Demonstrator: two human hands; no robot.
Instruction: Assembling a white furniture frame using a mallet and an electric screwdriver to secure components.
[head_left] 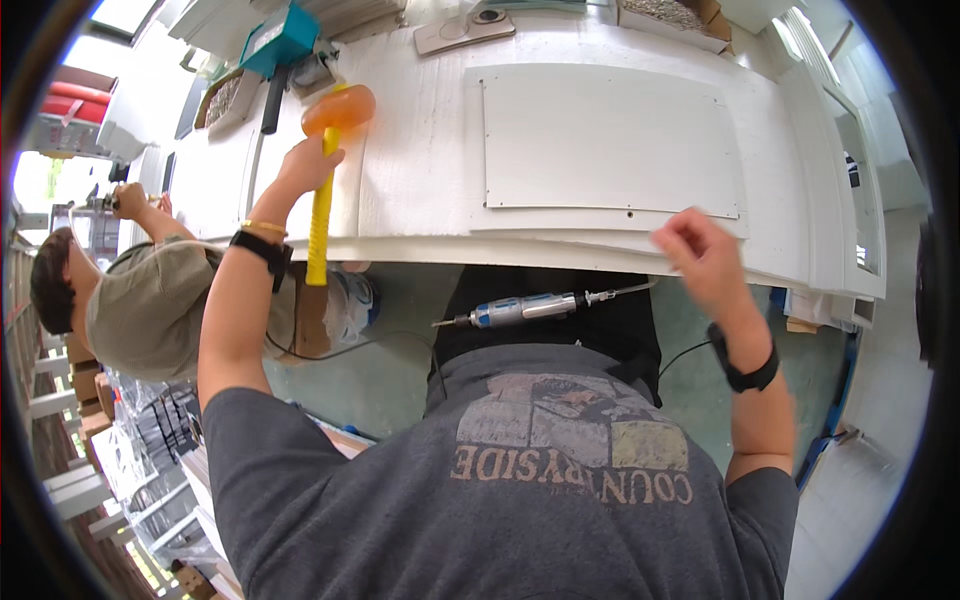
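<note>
My left hand is closed round the yellow handle of a mallet, just below its translucent orange head. The handle points down toward the front edge of the white worktable. On the table lies a white rectangular panel with small holes along its edges, resting over another white board. My right hand is raised beside the panel's near right corner, slightly blurred, its fingers curled together. Anything inside those fingers is hidden. Across my lap rests a silver and blue powered screwdriver, touched by neither hand.
A teal tool or holder and a box of small hardware sit at the far left. Farther back are a phone and another hardware box. A framed white piece stands right. A co-worker works at left.
</note>
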